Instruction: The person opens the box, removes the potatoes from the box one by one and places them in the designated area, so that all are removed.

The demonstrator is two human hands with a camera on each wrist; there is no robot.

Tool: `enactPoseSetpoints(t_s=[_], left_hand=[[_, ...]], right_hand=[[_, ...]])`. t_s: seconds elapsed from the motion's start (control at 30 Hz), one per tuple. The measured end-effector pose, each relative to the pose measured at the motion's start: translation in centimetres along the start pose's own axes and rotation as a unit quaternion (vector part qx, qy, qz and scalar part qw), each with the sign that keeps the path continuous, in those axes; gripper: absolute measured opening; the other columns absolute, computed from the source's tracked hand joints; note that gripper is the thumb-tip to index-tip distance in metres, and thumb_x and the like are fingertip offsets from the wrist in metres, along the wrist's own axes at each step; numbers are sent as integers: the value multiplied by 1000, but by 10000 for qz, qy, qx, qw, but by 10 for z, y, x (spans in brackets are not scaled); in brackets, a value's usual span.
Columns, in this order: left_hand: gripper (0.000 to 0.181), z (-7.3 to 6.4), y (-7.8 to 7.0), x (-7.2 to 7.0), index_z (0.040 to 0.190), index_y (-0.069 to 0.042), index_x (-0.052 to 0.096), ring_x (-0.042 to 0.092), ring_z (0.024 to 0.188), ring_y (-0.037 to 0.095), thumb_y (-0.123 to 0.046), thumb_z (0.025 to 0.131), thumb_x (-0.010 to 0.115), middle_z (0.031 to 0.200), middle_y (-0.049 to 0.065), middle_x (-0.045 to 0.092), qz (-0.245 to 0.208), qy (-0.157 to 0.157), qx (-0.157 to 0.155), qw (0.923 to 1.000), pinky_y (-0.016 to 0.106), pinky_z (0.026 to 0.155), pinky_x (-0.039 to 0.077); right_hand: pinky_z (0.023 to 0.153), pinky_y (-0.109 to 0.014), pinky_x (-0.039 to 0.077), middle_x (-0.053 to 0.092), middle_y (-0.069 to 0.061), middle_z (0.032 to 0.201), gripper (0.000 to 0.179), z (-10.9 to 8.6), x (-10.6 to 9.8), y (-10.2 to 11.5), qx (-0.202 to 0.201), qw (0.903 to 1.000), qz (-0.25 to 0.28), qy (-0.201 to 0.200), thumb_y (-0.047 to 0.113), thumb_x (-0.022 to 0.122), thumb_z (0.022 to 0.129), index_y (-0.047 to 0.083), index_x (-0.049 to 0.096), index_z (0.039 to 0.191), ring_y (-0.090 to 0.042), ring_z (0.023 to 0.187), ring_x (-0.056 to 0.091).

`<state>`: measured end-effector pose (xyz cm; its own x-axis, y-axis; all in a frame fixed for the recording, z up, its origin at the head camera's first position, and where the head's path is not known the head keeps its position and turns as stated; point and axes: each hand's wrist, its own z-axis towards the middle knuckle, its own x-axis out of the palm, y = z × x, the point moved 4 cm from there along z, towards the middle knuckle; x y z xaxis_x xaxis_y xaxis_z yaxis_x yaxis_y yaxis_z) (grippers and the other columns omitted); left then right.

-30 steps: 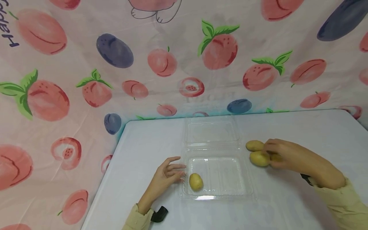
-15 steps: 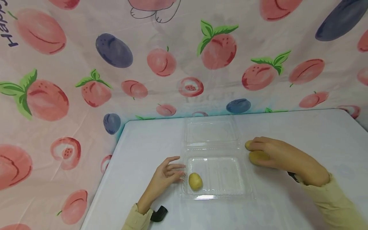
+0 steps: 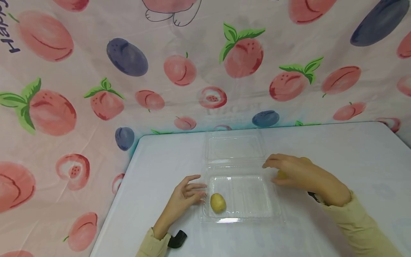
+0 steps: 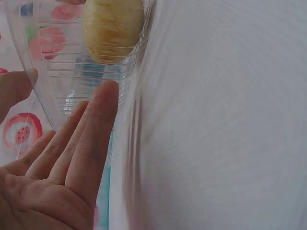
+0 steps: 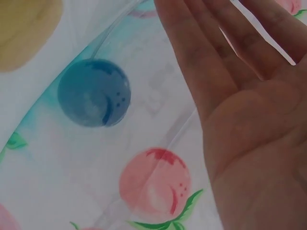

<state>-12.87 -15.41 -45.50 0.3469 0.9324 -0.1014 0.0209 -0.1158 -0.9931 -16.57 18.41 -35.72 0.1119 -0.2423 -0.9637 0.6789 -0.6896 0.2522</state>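
Note:
A yellow potato lies in the near left corner of the clear plastic clamshell box; the left wrist view shows the same potato through the wall. My left hand stays at the box's left side, its straight fingers alongside the wall. At the box's right side is my right hand, with fingers extended toward the rim. One potato shows between its thumb and fingers, mostly covered. Behind the hand another potato peeks out. In the right wrist view the palm is bare.
The box's lid lies folded back toward the table's far edge. A fruit-print curtain hangs behind and to the left of the white table. A black strap piece sits at the left wrist.
My right hand has moved left over the potatoes to the box's right rim, covering most of them. The left hand and the potato in the box have stayed put.

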Motion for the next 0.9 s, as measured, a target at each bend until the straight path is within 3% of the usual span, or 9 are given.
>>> enactPoseSetpoints(t_s=[0.07,0.17,0.3,0.43,0.53,0.63,0.73,0.9], left_hand=[[62,0,0,0,147,-5,39,70,104,23,-11,93,70,129,27,60,-7,-2,-5,10000,37,80,63],[62,0,-1,0,146,-6,40,70,104,22,-11,93,70,129,26,61,-5,-17,-20,10000,36,80,63],[62,0,-1,0,146,-6,40,70,104,24,-11,93,70,129,26,61,12,-30,-45,10000,36,80,63],[62,0,-1,0,147,-6,39,70,104,25,-11,93,70,129,25,61,35,-33,-60,10000,36,80,63],[62,0,0,0,147,-6,40,70,104,25,-12,93,70,129,25,61,58,-40,-65,10000,36,80,63],[62,0,0,0,146,-6,40,70,105,26,-12,93,70,129,25,61,70,-47,-67,9999,36,80,63],[62,0,0,0,147,-6,40,69,106,28,-12,93,70,129,26,61,46,-34,-56,10000,36,80,63],[62,0,0,0,147,-5,39,68,107,32,-12,93,70,130,26,60,13,-22,-59,10000,36,80,63]], right_hand=[[75,-41,60,65,-4,117,33,3,2,3,-179,9998,-9,-41,12,79,81,12,70,113,-24,107,64],[85,-40,59,66,-5,113,33,7,5,9,-576,9981,34,-191,11,79,81,8,69,112,-22,101,66],[81,-37,60,66,-2,112,34,12,8,14,-780,9966,-31,-263,14,80,81,10,69,112,-19,98,67],[68,-30,58,66,1,111,35,16,8,20,-805,9961,-216,-278,18,82,80,14,70,112,-16,94,68],[56,-22,49,67,1,111,36,19,9,24,-763,9962,-309,-295,20,82,79,16,70,112,-13,87,69],[62,-24,54,67,0,113,37,20,12,28,-801,9961,-239,-278,20,83,79,15,69,113,-14,91,68],[79,-32,59,66,-2,115,37,22,15,31,-814,9965,-29,-171,19,81,81,12,68,115,-17,100,66],[83,-31,59,64,-3,119,39,24,17,35,-759,9971,60,-24,21,81,83,11,67,119,-17,104,65]])
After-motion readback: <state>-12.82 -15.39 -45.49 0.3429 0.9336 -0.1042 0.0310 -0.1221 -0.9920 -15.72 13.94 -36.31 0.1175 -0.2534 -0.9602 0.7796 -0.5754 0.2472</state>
